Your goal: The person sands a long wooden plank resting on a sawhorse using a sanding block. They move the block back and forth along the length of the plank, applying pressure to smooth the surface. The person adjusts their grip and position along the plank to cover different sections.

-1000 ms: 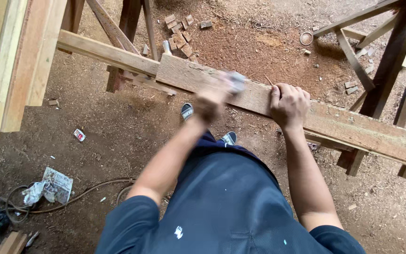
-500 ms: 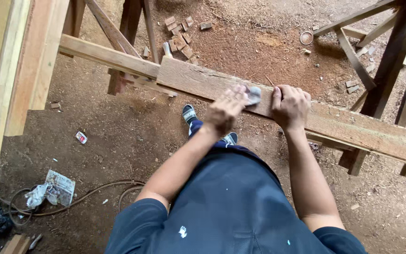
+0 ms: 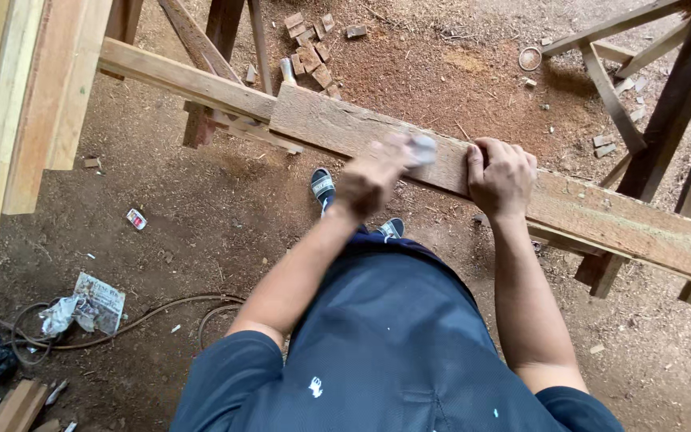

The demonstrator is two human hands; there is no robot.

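Your left hand (image 3: 373, 178) blurred, fingers pinching a pale sanding pad (image 3: 422, 150) against the long wooden plank (image 3: 601, 220), your right hand (image 3: 501, 176) beside it, fingers curled over the plank's edge, trestles beneath.

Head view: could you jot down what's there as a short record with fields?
Place: dirt ground strewn with sawdust
Plank: long wooden plank lying across wooden trestles
Left hand: left hand blurred, over the plank, holding a small pale pad
Right hand: right hand gripping the plank's near edge
Feet: sandals under the plank
Litter: crumpled paper, a cable, small wood offcuts
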